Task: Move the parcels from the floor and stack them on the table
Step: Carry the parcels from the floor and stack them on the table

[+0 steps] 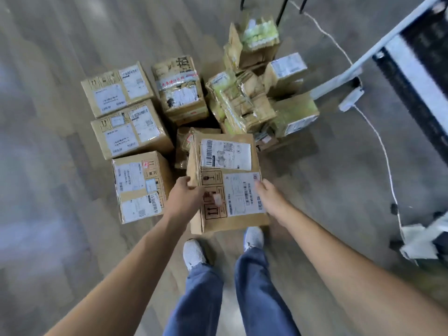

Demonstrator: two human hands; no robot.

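A cardboard parcel (228,166) with white shipping labels is held up in front of me, above my feet. My left hand (185,198) grips its left edge, thumb on the top face. My right hand (268,194) grips its right edge. Several more cardboard parcels lie on the floor beyond it: three labelled boxes in a column at the left (141,186), (132,130), (116,89), and a taped box (180,89) behind. A heap of tape-wrapped parcels (249,100) lies at the right. A table edge (421,76) runs along the right side.
A white cable (385,151) and a power strip (350,100) trail over the floor at the right. Dark furniture legs (282,10) stand at the top. White papers (421,241) lie at the lower right. My shoes (194,254) stand on the wood floor just below the held parcel.
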